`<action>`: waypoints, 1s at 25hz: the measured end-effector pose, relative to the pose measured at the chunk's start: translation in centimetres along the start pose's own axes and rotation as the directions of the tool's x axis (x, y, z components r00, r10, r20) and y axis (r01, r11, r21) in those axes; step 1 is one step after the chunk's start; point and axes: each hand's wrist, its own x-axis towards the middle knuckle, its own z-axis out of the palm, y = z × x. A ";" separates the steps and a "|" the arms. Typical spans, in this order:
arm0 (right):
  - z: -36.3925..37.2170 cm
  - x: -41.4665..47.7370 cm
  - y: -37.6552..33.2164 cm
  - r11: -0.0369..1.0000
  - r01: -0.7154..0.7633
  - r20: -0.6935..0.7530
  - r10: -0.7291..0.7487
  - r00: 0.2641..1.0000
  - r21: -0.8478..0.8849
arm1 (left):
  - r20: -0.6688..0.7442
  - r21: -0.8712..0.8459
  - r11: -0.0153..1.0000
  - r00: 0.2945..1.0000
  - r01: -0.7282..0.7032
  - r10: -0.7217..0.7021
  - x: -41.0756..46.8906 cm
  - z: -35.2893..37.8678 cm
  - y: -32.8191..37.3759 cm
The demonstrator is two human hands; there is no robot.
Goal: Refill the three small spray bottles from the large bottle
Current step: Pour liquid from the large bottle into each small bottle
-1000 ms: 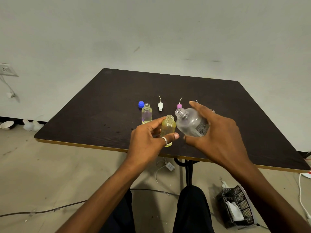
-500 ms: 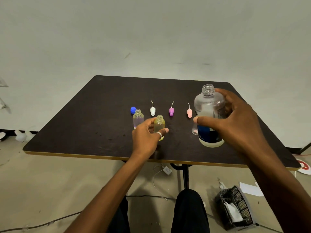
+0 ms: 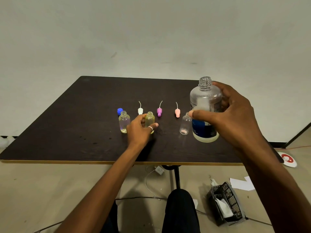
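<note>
My right hand [image 3: 232, 115] grips the large clear bottle [image 3: 205, 105], which stands upright and uncapped at the right of the dark table [image 3: 75, 125]. My left hand [image 3: 139, 130] holds the middle small bottle [image 3: 149, 119], yellowish and open, standing on the table. To its left stands a small open bottle [image 3: 124, 121] with clear liquid. A third small bottle [image 3: 185, 124], looking empty, stands just left of the large bottle. Behind them lie a white spray top [image 3: 140, 110], a purple one [image 3: 159, 111] and a pink one [image 3: 177, 112].
A blue cap [image 3: 119, 111] lies behind the left small bottle. Under the table are the table's black post [image 3: 175, 175], a white cable, a black mesh basket [image 3: 226, 204], paper scraps and a red-and-white disc [image 3: 287, 159]. A plain wall rises behind.
The large bottle went from tilted over the yellowish bottle to upright at the right of the table. My left hand set the yellowish bottle down in the row and keeps hold of it.
</note>
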 end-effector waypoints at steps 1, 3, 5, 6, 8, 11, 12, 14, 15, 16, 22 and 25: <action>0.0 0.0 0.0 1.000 -0.002 -0.002 0.002 1.000 0.003 | -0.003 0.003 1.000 1.000 -0.003 0.003 -0.1 0.0 0.0; 0.0 0.1 0.2 1.000 -0.005 -0.003 0.005 1.000 0.005 | -0.002 0.013 1.000 1.000 -0.014 0.014 -0.3 0.0 0.0; 0.1 0.1 0.3 1.000 -0.003 0.004 0.003 1.000 0.003 | 0.002 0.008 1.000 1.000 -0.011 0.011 -0.2 0.1 -0.2; 0.2 0.1 0.4 1.000 -0.002 0.010 0.002 1.000 -0.003 | 0.007 -0.002 1.000 1.000 -0.004 0.004 -0.3 0.1 -0.3; 0.2 0.2 0.5 1.000 -0.002 0.025 0.002 1.000 -0.011 | -0.004 0.009 1.000 1.000 -0.005 0.005 -0.9 0.1 -0.1; 0.4 0.3 0.8 1.000 -0.009 0.044 0.010 0.999 -0.023 | -0.125 0.105 0.972 0.967 -0.210 0.223 -3.6 0.5 1.1; 0.5 0.3 0.9 1.000 -0.011 0.046 0.012 0.999 -0.028 | -0.145 0.125 0.942 0.933 -0.313 0.329 -4.7 0.9 1.8; 0.4 0.4 1.1 0.999 -0.015 0.040 0.016 0.999 -0.031 | -0.115 0.133 0.876 0.871 -0.464 0.478 -6.1 2.3 3.3; 0.3 0.5 1.1 0.999 -0.017 0.035 0.018 0.999 -0.030 | -0.080 0.132 0.859 0.859 -0.494 0.506 -6.0 3.1 4.0; 0.2 0.5 1.1 0.999 -0.018 0.029 0.019 0.999 -0.032 | -0.026 0.128 0.861 0.866 -0.493 0.500 -5.5 4.2 4.4; -0.2 0.6 1.2 0.998 -0.045 -0.003 0.045 0.999 -0.052 | 0.266 0.007 0.944 0.911 -0.329 0.315 -2.2 9.0 4.7; -0.1 0.5 1.3 0.998 -0.058 -0.001 0.058 0.998 -0.036 | 0.280 0.090 0.936 0.910 -0.341 0.305 -2.3 9.4 5.3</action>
